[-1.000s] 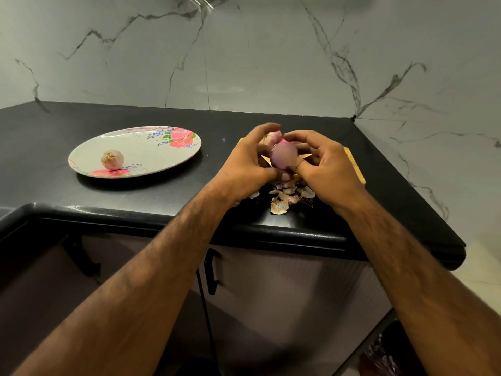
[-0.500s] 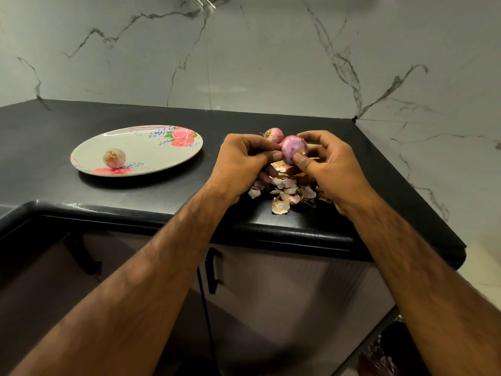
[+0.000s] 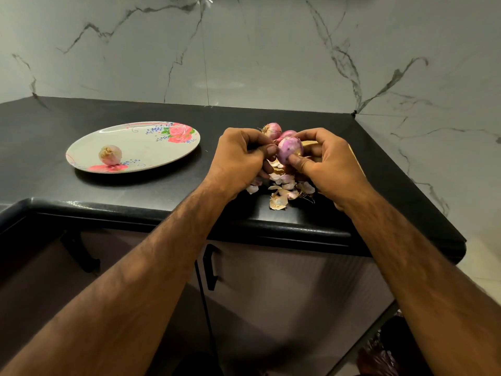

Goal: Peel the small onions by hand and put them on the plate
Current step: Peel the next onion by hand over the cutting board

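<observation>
A small purple onion (image 3: 289,149) is held above the black counter between both hands. My right hand (image 3: 329,165) grips it with thumb and fingers. My left hand (image 3: 241,161) has its fingers curled, its thumb tip against the onion's left side. Behind the hands lie two unpeeled pink onions (image 3: 272,130), partly hidden. A heap of dry peels (image 3: 282,189) lies under the hands near the counter's front edge. At the left stands a flowered oval plate (image 3: 151,150) with one peeled onion (image 3: 109,155) on it.
A wooden board (image 3: 311,143) shows partly behind my right hand. The counter (image 3: 54,123) ends in a rounded front edge, with cabinet doors and a black handle (image 3: 211,267) below. Marble walls close the back and right.
The held onion has been turned and lowered slightly between the hands. My left thumb now presses its left side. The plate and its onion have not moved.
</observation>
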